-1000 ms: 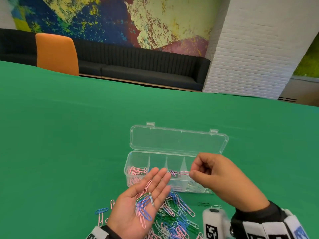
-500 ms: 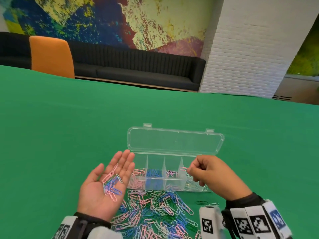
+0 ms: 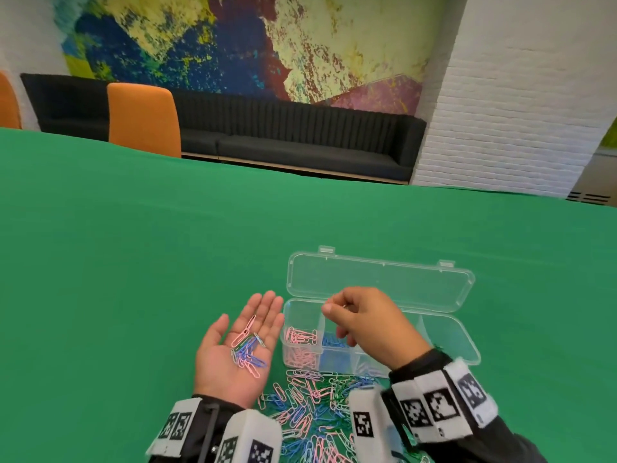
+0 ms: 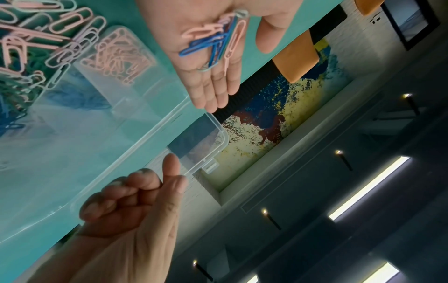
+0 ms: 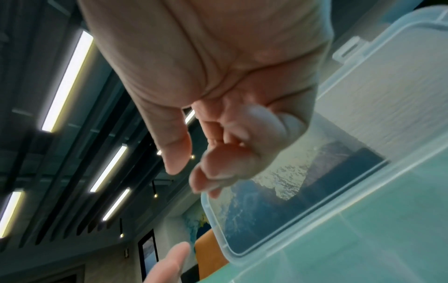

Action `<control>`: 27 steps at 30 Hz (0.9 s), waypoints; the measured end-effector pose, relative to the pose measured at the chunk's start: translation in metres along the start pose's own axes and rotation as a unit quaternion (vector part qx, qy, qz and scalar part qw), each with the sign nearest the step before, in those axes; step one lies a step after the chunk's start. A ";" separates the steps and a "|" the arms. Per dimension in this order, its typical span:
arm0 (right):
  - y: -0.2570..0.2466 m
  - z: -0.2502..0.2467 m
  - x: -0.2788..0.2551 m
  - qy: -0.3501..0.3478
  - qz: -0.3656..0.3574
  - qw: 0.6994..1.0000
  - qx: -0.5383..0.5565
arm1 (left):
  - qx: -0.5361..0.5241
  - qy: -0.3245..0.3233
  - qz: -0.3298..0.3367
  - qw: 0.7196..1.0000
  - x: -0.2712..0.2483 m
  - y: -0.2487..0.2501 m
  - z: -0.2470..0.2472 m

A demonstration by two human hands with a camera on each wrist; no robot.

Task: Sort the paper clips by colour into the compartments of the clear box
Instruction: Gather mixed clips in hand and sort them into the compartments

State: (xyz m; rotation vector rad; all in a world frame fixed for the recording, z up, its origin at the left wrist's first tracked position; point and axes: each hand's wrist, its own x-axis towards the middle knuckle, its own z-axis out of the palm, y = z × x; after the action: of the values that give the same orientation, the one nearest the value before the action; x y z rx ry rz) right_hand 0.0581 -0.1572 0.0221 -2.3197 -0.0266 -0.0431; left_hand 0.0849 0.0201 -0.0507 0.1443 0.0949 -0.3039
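My left hand (image 3: 220,359) lies flat, palm up, left of the clear box (image 3: 467,349), carrying a small heap of pink and blue clips (image 3: 248,352). The same heap of clips (image 4: 218,38) shows in the left wrist view. My right hand (image 3: 367,322) hovers over the box's left end with fingers curled; no clip shows between the thumb and fingertips (image 5: 211,172). The leftmost compartment holds pink clips (image 3: 300,339), the one beside it blue clips (image 3: 334,342). My right wrist hides the middle compartments.
The box lid (image 3: 380,282) stands open behind the compartments. A mixed pile of pink, blue and green clips (image 3: 310,406) lies on the green table (image 3: 133,262) in front of the box, between my wrists. Orange chairs and a black bench stand beyond the far edge.
My right hand has moved left from the box's right compartments to over the pink and blue ones. The pink clip it pinched is no longer seen. The left hand stays palm up.
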 end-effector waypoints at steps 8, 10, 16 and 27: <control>0.003 -0.007 -0.046 -0.028 -0.053 0.998 -0.014 | -0.013 0.001 -0.076 0.997 -0.015 -0.033 0.010; 0.000 -0.008 -0.049 -0.022 -0.085 0.996 -0.014 | -0.005 -0.022 -0.106 0.994 -0.020 -0.042 0.011; -0.001 -0.004 -0.050 0.004 -0.109 0.991 -0.072 | 0.087 -0.098 -0.181 0.975 -0.026 -0.065 0.000; 0.003 0.013 -0.046 0.014 -0.102 0.977 -0.186 | 0.031 -0.068 -0.217 0.973 -0.023 -0.060 -0.007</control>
State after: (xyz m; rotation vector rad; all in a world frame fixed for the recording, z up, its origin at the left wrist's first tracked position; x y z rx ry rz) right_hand 0.0130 -0.1505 0.0092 -2.6814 -0.2637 -0.2003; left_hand 0.0447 -0.0285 -0.0623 0.1633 -0.0198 -0.7519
